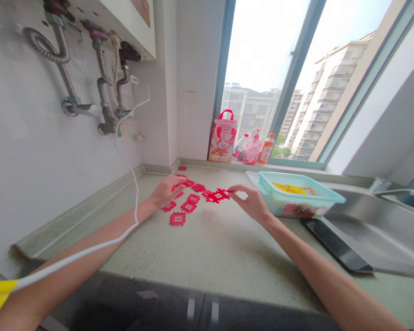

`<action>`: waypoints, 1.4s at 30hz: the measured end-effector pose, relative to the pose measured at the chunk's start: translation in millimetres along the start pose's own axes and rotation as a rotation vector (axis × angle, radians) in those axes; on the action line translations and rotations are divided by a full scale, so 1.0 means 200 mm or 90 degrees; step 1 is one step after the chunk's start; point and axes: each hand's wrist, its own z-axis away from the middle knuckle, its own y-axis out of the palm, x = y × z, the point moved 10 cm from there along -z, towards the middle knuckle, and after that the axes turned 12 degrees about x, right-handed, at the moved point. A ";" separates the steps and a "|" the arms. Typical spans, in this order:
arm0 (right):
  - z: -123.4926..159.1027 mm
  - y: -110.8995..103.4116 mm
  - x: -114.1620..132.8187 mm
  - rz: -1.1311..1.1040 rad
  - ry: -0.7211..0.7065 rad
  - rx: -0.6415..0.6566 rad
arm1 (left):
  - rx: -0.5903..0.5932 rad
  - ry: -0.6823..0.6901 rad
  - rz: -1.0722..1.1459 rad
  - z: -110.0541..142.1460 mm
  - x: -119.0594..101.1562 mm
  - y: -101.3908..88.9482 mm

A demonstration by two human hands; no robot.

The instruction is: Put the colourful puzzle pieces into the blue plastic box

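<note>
In the head view, a red piece [222,195] is held above the middle of the counter [234,257], its right edge pinched between the thumb and fingertips of the right hand [249,200]. Whether it is joined to the red bits just left of it cannot be told. The left hand [166,190] is laid over the far-left part of the red cluster [192,200]; whether anything is gripped by its fingers cannot be told. A loose piece [177,219] lies flat at the cluster's near end. To the right stands a tub [273,202], in which yellow pieces [290,188] are seen.

The pieces are judged to be light, fairly stiff plastic, smooth but not fragile; they are best taken by the notched outer edges, with the thin window bars left unpressed.
</note>
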 end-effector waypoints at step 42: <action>0.20 -0.87 -0.32 0.647 0.229 -0.146 | 0.081 -0.103 -0.036 -0.01 0.24 0.11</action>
